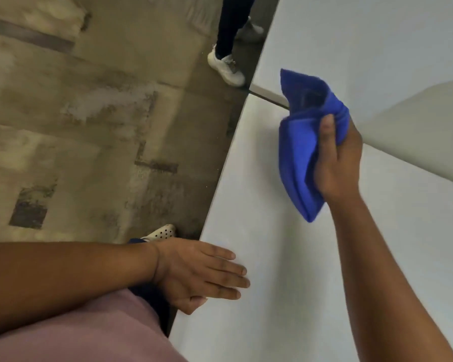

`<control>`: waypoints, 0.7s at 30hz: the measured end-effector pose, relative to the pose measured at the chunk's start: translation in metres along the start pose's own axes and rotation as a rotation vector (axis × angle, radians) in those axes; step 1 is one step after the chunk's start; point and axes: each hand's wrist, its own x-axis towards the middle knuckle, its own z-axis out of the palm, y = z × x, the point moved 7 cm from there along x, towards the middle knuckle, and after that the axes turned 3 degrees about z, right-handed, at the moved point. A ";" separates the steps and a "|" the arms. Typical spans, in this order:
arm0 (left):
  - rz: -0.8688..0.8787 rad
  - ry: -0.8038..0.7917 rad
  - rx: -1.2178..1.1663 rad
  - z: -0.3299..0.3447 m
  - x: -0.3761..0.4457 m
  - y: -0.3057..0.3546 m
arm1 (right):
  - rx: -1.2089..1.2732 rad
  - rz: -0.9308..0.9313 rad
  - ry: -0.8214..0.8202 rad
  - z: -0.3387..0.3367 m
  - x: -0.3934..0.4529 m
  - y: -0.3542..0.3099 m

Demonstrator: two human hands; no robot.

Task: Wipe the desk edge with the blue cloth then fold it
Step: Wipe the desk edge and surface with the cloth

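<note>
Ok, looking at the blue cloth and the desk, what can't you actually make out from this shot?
Head view only:
- Blue cloth: bunched in the right hand, whose palm and fingers hide part of it; whether it touches the desk is unclear.
- Desk edge: motion blur hides any dust or marks.
- Left hand: its palm lies flat on the desk, so the surface beneath is hidden.
- Bystander by the white shoe: cut off by the top edge.

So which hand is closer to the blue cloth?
Right. The right hand is gripping the blue cloth, bunched above the desk. The left hand lies flat at the desk edge, well apart from it.
</note>
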 end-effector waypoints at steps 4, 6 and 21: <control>0.013 -0.006 -0.009 0.002 -0.001 0.001 | -0.255 -0.070 -0.329 -0.011 -0.032 0.040; 0.009 0.008 -0.013 0.001 -0.001 0.000 | -0.513 -0.156 -0.476 0.015 -0.052 0.060; 0.001 0.055 0.038 0.003 0.000 0.001 | -0.117 -0.154 -0.226 0.192 -0.053 -0.066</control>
